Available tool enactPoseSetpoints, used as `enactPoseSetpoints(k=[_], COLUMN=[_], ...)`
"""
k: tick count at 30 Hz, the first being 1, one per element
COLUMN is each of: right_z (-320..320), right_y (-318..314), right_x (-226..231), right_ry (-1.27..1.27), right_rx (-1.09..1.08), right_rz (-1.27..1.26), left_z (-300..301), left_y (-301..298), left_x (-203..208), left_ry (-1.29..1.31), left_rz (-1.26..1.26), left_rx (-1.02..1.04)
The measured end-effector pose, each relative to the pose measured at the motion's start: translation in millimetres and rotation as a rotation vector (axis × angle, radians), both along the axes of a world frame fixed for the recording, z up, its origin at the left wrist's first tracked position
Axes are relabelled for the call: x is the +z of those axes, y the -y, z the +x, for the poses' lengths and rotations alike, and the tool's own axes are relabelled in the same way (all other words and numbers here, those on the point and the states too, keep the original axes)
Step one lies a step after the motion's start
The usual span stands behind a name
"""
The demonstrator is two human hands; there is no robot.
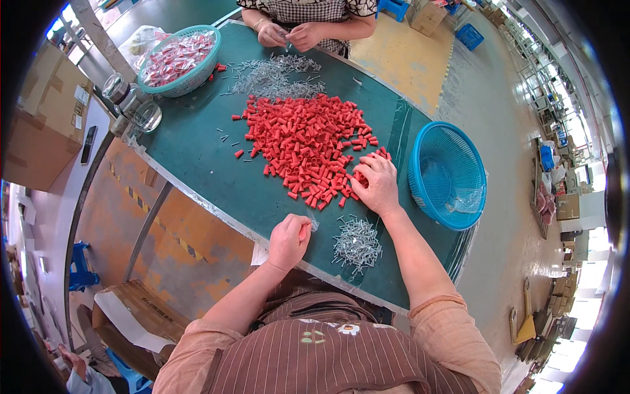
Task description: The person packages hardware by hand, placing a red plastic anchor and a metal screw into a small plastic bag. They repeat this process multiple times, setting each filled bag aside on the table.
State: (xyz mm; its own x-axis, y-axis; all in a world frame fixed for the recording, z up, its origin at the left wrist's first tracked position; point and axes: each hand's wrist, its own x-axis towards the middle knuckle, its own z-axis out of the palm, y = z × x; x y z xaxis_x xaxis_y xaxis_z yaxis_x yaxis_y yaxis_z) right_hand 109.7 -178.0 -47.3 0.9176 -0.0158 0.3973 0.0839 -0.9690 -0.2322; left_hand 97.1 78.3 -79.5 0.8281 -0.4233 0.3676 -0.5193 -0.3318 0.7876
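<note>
L hand (pixel 291 241) is held low over the near edge of the table (pixel 197 157), its forearm (pixel 251 289) angled up & to the R from the lower L. Its fingers are curled narrow, w/ a bit of clear film (pixel 314 224) pinched at the tips; smth. red can be seen inside the curl (whether it's a cap can't be told).

R hand (pixel 376 185) is reached farther out, back of hand up, its forearm (pixel 420 256) slanted up & to the L. Its fingers are bent & slightly parted over the R edge of the red caps (pixel 302 141), some of which are touched by the tips; whether any are gripped can't be told.

The caps are heaped mid-table, w/ a few strays to the L. A small pile of screws (pixel 356 245) is set btwn the 2 forearms, nr the table's near edge. A blue basket (pixel 448 176) is placed just R of R hand. Beyond the caps, more screws are spread, & at the far edge a co-worker's 2 hands (pixel 307 37) are brought together.
</note>
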Motion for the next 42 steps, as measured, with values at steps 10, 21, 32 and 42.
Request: enactPoseSetpoints(k=[10,21,32,42], right_z=[41,101,90,-47], right_y=[-4,34,36,12], right_x=[18,12,28,78], right_ry=[0.003,-0.285,-0.425,-0.782], right_rx=[-0.108,-0.238,-0.264,-0.092], right_rz=[0.325,0.135,-0.010,0.263], left_z=[0,1,0,1], left_y=[3,1,3,0], left_x=[1,2,1,3], left_ry=[-0.005,-0.018,-0.034,0.015], left_rz=[-0.021,-0.020,-0.011,-0.028], left_rx=[0.004,0.004,-0.012,0.012])
